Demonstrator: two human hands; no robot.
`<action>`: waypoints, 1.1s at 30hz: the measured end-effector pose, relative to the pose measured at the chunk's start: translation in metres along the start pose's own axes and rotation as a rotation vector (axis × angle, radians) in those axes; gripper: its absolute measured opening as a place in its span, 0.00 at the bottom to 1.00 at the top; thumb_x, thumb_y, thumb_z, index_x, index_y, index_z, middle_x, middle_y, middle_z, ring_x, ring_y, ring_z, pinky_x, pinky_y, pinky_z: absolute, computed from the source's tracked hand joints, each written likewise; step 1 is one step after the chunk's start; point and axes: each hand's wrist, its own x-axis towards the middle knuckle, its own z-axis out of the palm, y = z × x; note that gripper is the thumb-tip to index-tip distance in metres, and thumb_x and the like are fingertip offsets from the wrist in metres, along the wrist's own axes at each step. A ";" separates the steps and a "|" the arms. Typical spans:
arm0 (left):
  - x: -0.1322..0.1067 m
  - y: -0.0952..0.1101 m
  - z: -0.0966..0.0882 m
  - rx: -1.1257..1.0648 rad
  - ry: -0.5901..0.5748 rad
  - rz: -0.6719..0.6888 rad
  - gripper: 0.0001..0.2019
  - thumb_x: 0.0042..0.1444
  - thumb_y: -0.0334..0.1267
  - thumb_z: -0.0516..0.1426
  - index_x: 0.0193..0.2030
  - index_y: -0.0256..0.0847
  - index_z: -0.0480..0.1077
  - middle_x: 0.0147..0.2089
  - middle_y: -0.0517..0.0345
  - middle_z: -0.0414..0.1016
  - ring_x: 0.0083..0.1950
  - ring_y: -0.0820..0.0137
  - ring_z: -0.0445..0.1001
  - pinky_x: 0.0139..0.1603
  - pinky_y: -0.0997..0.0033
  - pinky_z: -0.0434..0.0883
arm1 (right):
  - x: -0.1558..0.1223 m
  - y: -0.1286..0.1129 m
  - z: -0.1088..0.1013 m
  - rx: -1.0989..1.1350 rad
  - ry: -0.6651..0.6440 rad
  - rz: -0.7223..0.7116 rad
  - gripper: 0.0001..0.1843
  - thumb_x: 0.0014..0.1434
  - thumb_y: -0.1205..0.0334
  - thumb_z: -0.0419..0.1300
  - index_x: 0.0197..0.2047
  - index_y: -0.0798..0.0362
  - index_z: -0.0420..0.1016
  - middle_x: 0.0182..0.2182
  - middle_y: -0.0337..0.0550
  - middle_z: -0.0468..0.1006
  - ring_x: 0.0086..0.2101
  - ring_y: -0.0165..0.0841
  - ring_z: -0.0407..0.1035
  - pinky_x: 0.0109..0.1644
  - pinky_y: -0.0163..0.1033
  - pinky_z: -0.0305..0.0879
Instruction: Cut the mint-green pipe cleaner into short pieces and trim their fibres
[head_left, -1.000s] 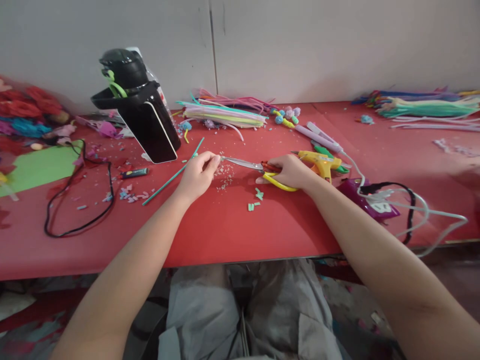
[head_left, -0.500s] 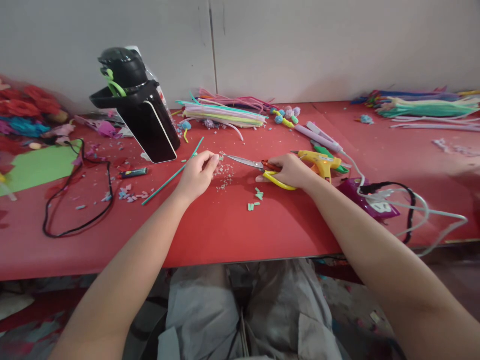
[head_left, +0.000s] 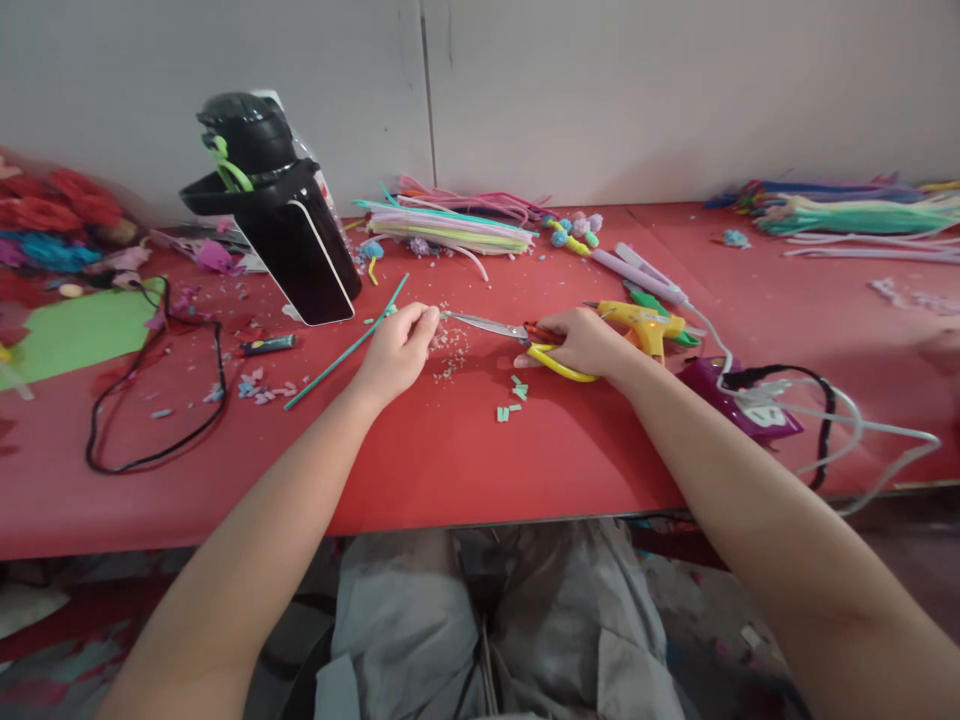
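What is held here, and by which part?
The right grip holds scissors by the handles. The left grip is pinched; whether it holds anything cannot be told.

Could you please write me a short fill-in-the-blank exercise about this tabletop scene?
1. The person's right grip holds yellow-handled metal scissors, whose tips point toward the other grip, the person's ____ one.
2. The smooth tabletop is coloured ____.
3. Compared with the yellow plastic glue gun, the purple rectangular power strip lies further to the person's ____.
4. The flat, paper-like sheet at the person's far left is coloured ____.

Missing words: left; red; right; green.
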 end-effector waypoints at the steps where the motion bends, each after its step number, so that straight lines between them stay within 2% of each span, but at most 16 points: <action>1: 0.000 0.000 0.000 -0.004 -0.001 -0.004 0.16 0.70 0.42 0.51 0.29 0.41 0.65 0.26 0.60 0.68 0.27 0.74 0.67 0.30 0.70 0.64 | 0.000 0.000 0.000 -0.006 0.000 0.002 0.39 0.43 0.21 0.62 0.22 0.50 0.56 0.20 0.35 0.57 0.25 0.28 0.49 0.29 0.40 0.44; 15: 0.000 0.004 -0.001 -0.001 0.023 0.004 0.19 0.71 0.41 0.49 0.26 0.42 0.59 0.24 0.61 0.61 0.27 0.73 0.61 0.28 0.68 0.58 | -0.002 -0.002 -0.001 0.018 0.005 -0.006 0.39 0.43 0.22 0.63 0.23 0.51 0.57 0.21 0.34 0.57 0.26 0.27 0.49 0.29 0.39 0.45; 33: -0.002 0.004 0.002 -0.008 -0.011 -0.010 0.20 0.71 0.46 0.50 0.27 0.42 0.61 0.25 0.60 0.63 0.27 0.73 0.62 0.28 0.70 0.59 | 0.000 0.000 0.002 -0.005 0.021 -0.019 0.40 0.42 0.19 0.61 0.22 0.50 0.57 0.20 0.35 0.58 0.25 0.28 0.50 0.28 0.39 0.44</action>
